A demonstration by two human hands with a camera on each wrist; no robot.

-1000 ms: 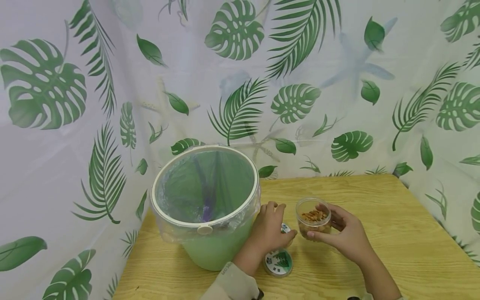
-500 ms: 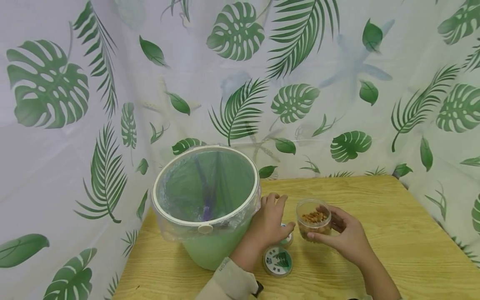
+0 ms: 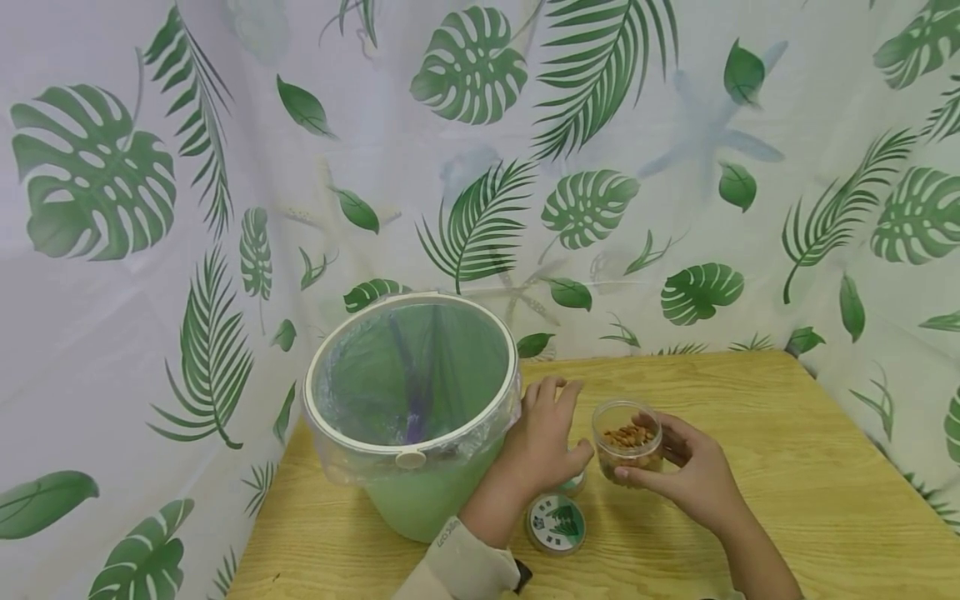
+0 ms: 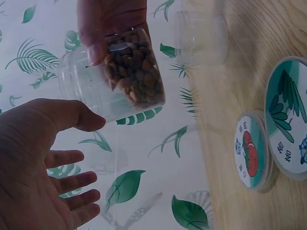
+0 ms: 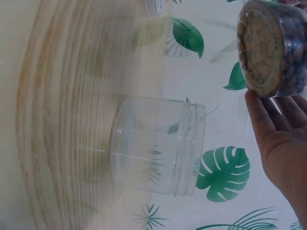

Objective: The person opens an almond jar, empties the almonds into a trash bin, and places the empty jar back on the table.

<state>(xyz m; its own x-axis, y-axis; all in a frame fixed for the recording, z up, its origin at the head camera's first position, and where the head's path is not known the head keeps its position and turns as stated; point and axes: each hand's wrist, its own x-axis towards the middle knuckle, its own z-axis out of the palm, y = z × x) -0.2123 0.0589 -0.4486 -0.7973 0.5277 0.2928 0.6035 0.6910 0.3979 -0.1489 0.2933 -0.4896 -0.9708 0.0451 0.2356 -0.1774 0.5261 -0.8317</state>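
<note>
My right hand (image 3: 697, 475) grips a clear jar (image 3: 611, 462) partly filled with brown almonds (image 3: 628, 435), its mouth uncovered. In the right wrist view, the jar's base (image 5: 261, 52) shows with fingers beneath it. My left hand (image 3: 543, 442) is spread between the bucket and the jar, holding nothing; in the left wrist view its thumb (image 4: 86, 115) lies close to the jar's rim end, and contact cannot be told. Two round printed lids, one green-and-white (image 3: 557, 523) and one with a red picture (image 4: 250, 151), lie on the table near my left wrist.
A pale green bucket (image 3: 420, 500) lined with a clear plastic bag stands left on the wooden table (image 3: 810, 467). An empty clear jar (image 5: 156, 146) stands on the table in the wrist views. Leaf-print sheeting (image 3: 675, 208) hangs behind and at the sides.
My left hand has shifted slightly forward, away from my body, with its fingers spread. The right hand and the almond jar have stayed nearly in place.
</note>
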